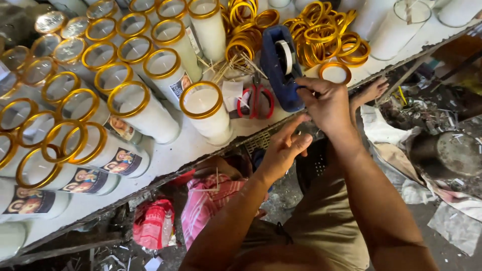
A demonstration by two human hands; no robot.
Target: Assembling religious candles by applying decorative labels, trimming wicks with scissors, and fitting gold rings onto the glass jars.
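Nearest us, the left hand [283,148] sits at the table's [170,158] near edge, fingers loosely curled, index and thumb stretched toward the other hand. Whether it pinches anything, I cannot tell. Just beyond it, the right hand [326,103] is half closed, fingertips pressed against the near end of the blue tape dispenser [278,68]; a strip of tape may be between the fingers, but it's too small to make out.

Left of the dispenser lie red-handled scissors [255,100], and beside those stands a tall glass candle [206,113] with a gold ring on its rim. Behind the right hand, one more ringed candle [335,73].

Looking left, row upon row of ringed candles [100,100], several lying on their sides with picture labels showing. That batch looks finished.

Farther back, a heap of loose gold rings [321,35] and some thin wooden sticks [226,68]. At the far right, plain candles [396,25] without rings, so plenty appears left to fit.
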